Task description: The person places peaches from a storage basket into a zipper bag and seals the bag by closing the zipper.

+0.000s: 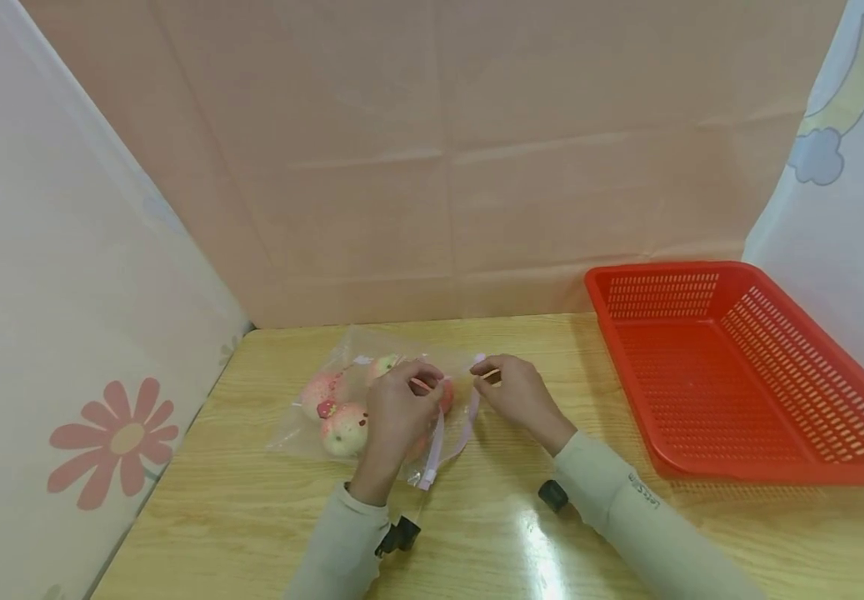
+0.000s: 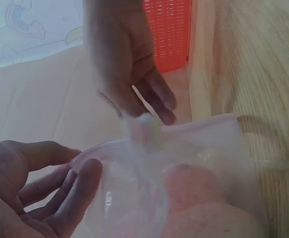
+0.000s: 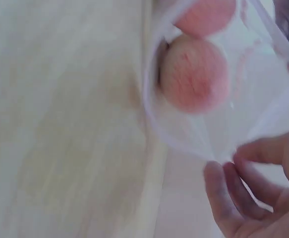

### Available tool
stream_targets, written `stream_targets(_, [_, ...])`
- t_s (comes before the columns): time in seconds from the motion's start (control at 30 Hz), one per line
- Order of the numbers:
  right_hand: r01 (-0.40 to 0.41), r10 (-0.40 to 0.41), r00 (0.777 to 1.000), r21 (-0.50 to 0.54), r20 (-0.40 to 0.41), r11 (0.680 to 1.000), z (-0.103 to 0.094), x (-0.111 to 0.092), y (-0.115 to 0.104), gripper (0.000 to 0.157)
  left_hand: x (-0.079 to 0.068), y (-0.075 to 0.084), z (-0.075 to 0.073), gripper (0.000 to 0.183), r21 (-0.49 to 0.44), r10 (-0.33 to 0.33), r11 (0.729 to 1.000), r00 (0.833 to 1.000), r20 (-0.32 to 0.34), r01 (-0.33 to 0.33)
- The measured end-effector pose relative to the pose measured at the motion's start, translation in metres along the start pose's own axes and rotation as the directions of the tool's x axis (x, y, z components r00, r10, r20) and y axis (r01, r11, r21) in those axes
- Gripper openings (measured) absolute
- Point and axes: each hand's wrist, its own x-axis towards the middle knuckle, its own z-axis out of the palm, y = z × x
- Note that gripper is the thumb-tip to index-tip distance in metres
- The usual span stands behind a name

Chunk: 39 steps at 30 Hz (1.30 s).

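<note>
A clear zip bag (image 1: 289, 429) lies on the wooden table, its mouth facing right and edged with a pink zip strip (image 1: 466, 429). Inside are several round, red-and-yellow fruits (image 1: 345, 429); whether they are apples or peaches I cannot tell. My left hand (image 1: 394, 412) pinches one side of the bag's rim between thumb and fingers. The opposite part of the rim is pinched by my right hand (image 1: 519, 393). Between the hands the mouth gapes, and a pinkish fruit (image 3: 196, 74) shows through it in the right wrist view. A pale zip slider (image 1: 427, 478) sits at the near end of the strip.
A red plastic basket (image 1: 701, 400) with slotted walls stands at the right of the table (image 1: 199, 517). Behind the table hangs a plain peach-coloured sheet (image 1: 439, 167). A flower-printed sheet (image 1: 27, 292) borders the left side.
</note>
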Motion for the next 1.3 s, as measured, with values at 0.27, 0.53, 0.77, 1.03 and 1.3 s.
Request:
stream_targets(0.27, [-0.117,0.116,0.993,0.078,0.016,0.99,-0.012,0.015,0.004,0.043,-0.004,-0.001,-0.008,0.009,0.026,0.051,0.998,0.992,0.118,-0.054])
stream_targets(0.53, [-0.18,0.172,0.98,0.068,0.101,0.981,-0.006,0.028,0.005,0.046,-0.007,-0.017,-0.033,0.029,0.305,0.047,0.952,0.999,-0.016,-0.04])
stream_targets(0.77, [-0.205,0.193,0.974,0.098,0.117,0.974,-0.005,0.034,0.011,0.038,-0.019,-0.033,-0.032,0.076,0.583,-0.078,0.812,0.986,0.146,-0.021])
stream_targets(1.03, [-0.197,0.194,0.98,0.076,0.046,0.977,-0.004,0.033,0.02,0.029,-0.025,-0.038,-0.026,0.081,0.583,-0.07,0.812,0.986,0.154,-0.033])
stream_targets(1.3, [-0.239,0.237,0.971,0.109,0.034,0.965,-0.006,0.024,0.032,0.028,-0.022,-0.044,-0.024,0.086,0.505,-0.002,0.859,0.985,0.172,-0.086])
